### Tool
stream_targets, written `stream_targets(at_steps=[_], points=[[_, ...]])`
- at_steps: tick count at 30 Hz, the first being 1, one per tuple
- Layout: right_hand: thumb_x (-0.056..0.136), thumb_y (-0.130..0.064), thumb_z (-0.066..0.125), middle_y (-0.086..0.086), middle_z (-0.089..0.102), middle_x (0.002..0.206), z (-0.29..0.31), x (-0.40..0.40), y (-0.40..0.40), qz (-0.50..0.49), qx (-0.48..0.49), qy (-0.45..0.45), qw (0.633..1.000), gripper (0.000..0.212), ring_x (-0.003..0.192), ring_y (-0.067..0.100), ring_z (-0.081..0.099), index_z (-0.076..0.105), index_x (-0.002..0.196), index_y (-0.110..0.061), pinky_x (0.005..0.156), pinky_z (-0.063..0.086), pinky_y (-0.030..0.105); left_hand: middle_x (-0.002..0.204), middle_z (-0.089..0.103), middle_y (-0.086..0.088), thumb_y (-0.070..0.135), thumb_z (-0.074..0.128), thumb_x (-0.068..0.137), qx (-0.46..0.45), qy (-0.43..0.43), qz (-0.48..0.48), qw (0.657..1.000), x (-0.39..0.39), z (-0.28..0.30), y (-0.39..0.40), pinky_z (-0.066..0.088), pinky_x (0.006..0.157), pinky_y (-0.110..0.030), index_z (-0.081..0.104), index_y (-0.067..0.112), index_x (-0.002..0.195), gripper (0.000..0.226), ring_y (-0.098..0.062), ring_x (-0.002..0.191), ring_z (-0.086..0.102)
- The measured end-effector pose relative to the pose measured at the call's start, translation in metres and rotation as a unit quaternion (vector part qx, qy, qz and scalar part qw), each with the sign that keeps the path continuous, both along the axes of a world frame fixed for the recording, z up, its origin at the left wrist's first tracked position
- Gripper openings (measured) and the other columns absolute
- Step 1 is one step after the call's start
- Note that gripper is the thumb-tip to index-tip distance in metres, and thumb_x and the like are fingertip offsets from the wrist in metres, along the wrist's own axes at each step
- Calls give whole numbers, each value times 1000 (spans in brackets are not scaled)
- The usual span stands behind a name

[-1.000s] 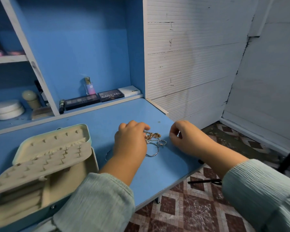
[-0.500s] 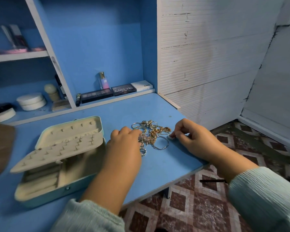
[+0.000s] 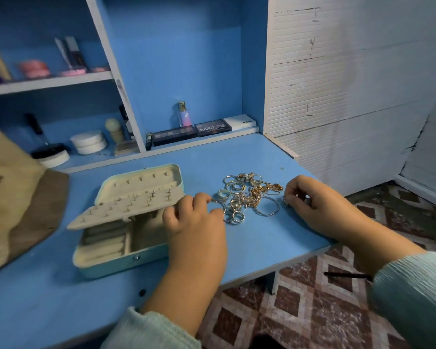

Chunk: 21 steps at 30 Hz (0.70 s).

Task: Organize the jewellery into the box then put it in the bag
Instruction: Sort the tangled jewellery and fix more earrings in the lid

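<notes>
Jewellery (image 3: 249, 195) sat tangled beside the open box (image 3: 126, 217), so I reckoned teasing pieces free slowly was best, left hand (image 3: 194, 222) curled pinching a ring at the pile's edge, right hand (image 3: 310, 205) pinching a small piece.

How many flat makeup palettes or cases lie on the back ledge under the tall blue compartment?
3, side by side: a long dark palette on the left, the MATTE palette in the middle, a white case on the right. Others elsewhere on the shelves may be hidden.
</notes>
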State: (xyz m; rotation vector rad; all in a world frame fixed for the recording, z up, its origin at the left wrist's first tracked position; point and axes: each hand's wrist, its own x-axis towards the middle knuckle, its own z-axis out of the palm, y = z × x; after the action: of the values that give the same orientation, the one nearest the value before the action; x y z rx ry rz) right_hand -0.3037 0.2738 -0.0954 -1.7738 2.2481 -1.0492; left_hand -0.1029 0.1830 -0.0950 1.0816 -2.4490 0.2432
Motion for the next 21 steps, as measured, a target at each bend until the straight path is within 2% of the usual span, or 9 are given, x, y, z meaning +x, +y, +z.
stream_targets(at_steps=[3, 7, 10, 13, 16, 18, 21], points=[[91, -11, 54, -13, 48, 87, -3, -1, -1, 10, -12, 31, 999, 6, 76, 3, 48, 55, 88, -16, 66, 37, 7, 83, 66, -1, 15, 89, 33, -25, -13, 12, 1000, 2, -2, -2, 22, 70, -35, 70, 25, 57, 32, -26, 77, 57], [90, -12, 55, -12, 45, 92, -7, -4, -1, 22, -15, 56, 998, 8, 76, 11, 50, 54, 87, -19, 68, 38, 9, 79, 65, 3, 15, 89, 35, -45, 17, -12, 999, 4, -10, -5, 22, 70, -33, 71, 26, 62, 34, -24, 73, 59], [90, -15, 55, -6, 49, 96, -11, -6, -2, 32, -20, 106, 994, 12, 83, 21, 49, 50, 87, -25, 75, 38, 19, 82, 66, 3, 21, 88, 48, -73, 53, -15, 996, 10, -15, -6, 23, 71, -34, 72, 24, 70, 26, -22, 81, 50], [90, -25, 50, -11, 54, 96, -13, -6, -2, 60, -40, 140, 988, 10, 88, 22, 49, 46, 88, -33, 82, 40, 32, 84, 67, 5, 20, 71, 66, -115, 73, -19, 991, 13, -20, -9, 22, 72, -34, 73, 25, 69, 6, -19, 85, 41], [88, -31, 49, -14, 61, 104, -13, -4, -1, 94, -50, 132, 985, 4, 97, 18, 50, 48, 88, -34, 84, 42, 28, 77, 65, 11, 21, 64, 62, -125, 73, -15, 989, 13, -20, -8, 21, 72, -33, 70, 27, 65, 10, -17, 83, 39], [90, -27, 55, -18, 62, 107, -14, -4, -1, 110, -43, 115, 986, 2, 103, 11, 49, 54, 90, -30, 85, 44, 28, 73, 64, 13, 17, 71, 60, -124, 71, -14, 990, 13, -22, -7, 21, 73, -33, 70, 27, 65, 11, -16, 83, 39], [90, -22, 57, -26, 57, 103, -15, -7, -1, 114, -16, 97, 989, 6, 102, -1, 46, 59, 93, -27, 87, 43, 25, 72, 64, 13, 14, 84, 50, -109, 72, -8, 991, 13, -23, -7, 21, 73, -34, 69, 27, 65, 24, -16, 83, 39]])
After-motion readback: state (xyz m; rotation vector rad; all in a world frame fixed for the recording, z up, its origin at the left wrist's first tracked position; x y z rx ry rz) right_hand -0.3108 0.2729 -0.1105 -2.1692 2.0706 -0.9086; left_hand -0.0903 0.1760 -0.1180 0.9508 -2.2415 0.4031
